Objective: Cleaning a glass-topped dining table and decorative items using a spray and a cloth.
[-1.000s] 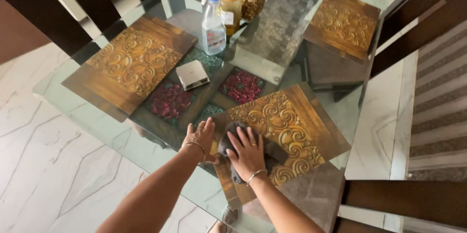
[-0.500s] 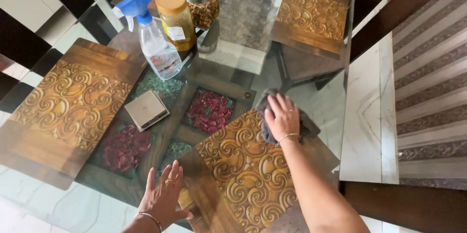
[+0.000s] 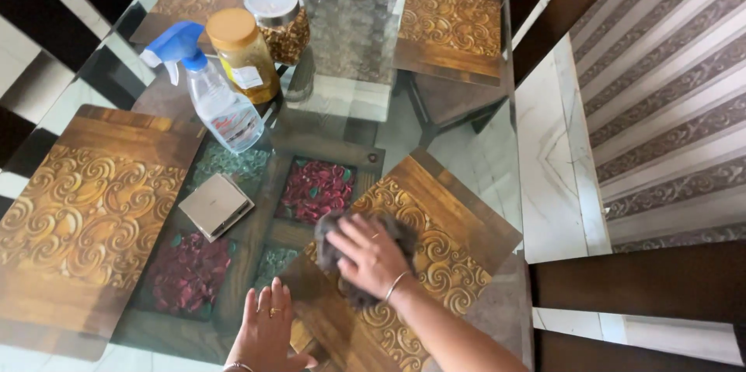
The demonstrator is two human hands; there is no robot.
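**A:** What do the person's hands rest on?

**B:** The right hand [image 3: 371, 257] lies palm down on a dark grey cloth [image 3: 342, 226], fingers spread and pressed flat onto it. The cloth is bunched under the palm; its edges show past the fingertips on the far side and beside the wrist. A thin bangle circles that wrist.

**A:** And where is the cloth itself?

**B:** On the near placemat [image 3: 435, 252], a brown wooden-looking mat with raised golden scrollwork, at the mat's left corner, close to the table's middle.

**A:** The left hand?

**B:** The left hand [image 3: 268, 333] is flat on the glass table [image 3: 482, 162] at the bottom of the view, fingers straight and slightly apart, holding nothing. Its thumb reaches toward the near edge of the same placemat. It sits just beside the right forearm, apart from the cloth.

**A:** What else is on the table?

**B:** A matching placemat [image 3: 89, 213] at left and another [image 3: 451, 22] at the far side. Between them stand a clear spray bottle [image 3: 214, 92] with a blue trigger, a jar with an orange lid [image 3: 242, 53], and a clear-lidded jar [image 3: 280, 19] of brownish contents. A small square beige box [image 3: 215, 205] lies near the centre, over compartments of red petals seen beneath the glass.
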